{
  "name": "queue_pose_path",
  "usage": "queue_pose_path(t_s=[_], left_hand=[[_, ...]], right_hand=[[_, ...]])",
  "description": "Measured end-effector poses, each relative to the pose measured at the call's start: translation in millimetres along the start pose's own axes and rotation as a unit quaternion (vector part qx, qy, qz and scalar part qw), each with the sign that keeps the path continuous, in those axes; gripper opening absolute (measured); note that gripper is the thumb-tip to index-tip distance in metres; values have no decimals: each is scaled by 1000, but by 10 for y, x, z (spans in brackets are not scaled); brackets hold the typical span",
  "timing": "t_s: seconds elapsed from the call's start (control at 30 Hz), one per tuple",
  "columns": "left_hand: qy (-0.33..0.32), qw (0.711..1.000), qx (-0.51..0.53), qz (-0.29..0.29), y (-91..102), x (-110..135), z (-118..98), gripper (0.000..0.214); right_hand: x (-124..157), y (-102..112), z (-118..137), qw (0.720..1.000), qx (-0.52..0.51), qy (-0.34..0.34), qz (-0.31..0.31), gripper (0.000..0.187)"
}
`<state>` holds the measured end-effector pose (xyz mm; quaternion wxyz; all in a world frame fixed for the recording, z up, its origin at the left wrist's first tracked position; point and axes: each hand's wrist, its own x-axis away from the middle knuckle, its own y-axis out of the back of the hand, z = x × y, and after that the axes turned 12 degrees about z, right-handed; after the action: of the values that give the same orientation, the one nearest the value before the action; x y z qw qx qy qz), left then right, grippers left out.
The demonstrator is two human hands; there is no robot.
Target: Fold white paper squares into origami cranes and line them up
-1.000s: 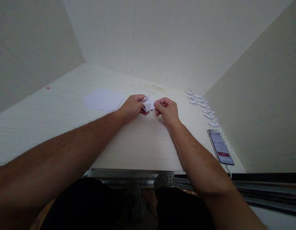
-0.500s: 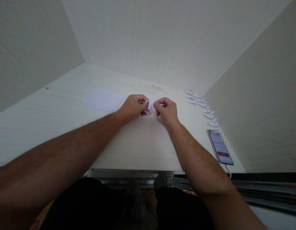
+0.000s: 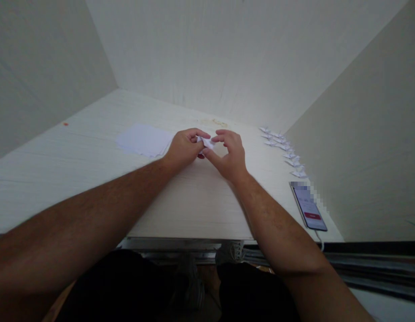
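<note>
Over the middle of the white table, my left hand (image 3: 184, 146) is closed on a small piece of folded white paper (image 3: 207, 143), pinching it between thumb and fingers. My right hand (image 3: 230, 154) is just to the right of the paper. Its fingers are curved and spread away from its thumb, and the thumb tip is at the paper's lower edge. Part of the paper is hidden by my left fingers. White folded paper cranes (image 3: 284, 145), several of them, stand in a line on the right side of the table.
A stack of white paper sheets (image 3: 143, 139) lies left of my hands. Near the table's right front corner is a phone (image 3: 308, 208) with a cable (image 3: 319, 239) plugged in. Walls rise behind and on both sides of the table (image 3: 194, 214).
My right hand has loosened its pinch on the paper and spread its fingers, shifting slightly left. My left hand keeps hold, and the paper has moved a little left and up.
</note>
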<state>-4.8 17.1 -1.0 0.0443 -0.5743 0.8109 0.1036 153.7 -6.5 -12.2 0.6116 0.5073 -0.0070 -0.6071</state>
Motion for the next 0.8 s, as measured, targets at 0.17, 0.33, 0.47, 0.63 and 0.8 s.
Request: queue_pose_path(t_s=[0.17, 0.33, 0.47, 0.63, 0.8], left_hand=[[8, 1000, -5, 3, -32, 3, -10, 31], [31, 995, 88, 31, -48, 22, -25, 26], [48, 987, 143, 55, -20, 0, -3, 29], [38, 989, 121, 72, 25, -12, -6, 22], [23, 989, 86, 114, 51, -7, -5, 18]], right_hand=[[16, -42, -10, 993, 113, 27, 24, 11], [19, -21, -37, 987, 160, -4, 23, 13], [17, -15, -59, 991, 132, -17, 5, 12], [26, -22, -75, 997, 8, -70, -14, 12], [25, -22, -28, 985, -111, -133, -3, 5]])
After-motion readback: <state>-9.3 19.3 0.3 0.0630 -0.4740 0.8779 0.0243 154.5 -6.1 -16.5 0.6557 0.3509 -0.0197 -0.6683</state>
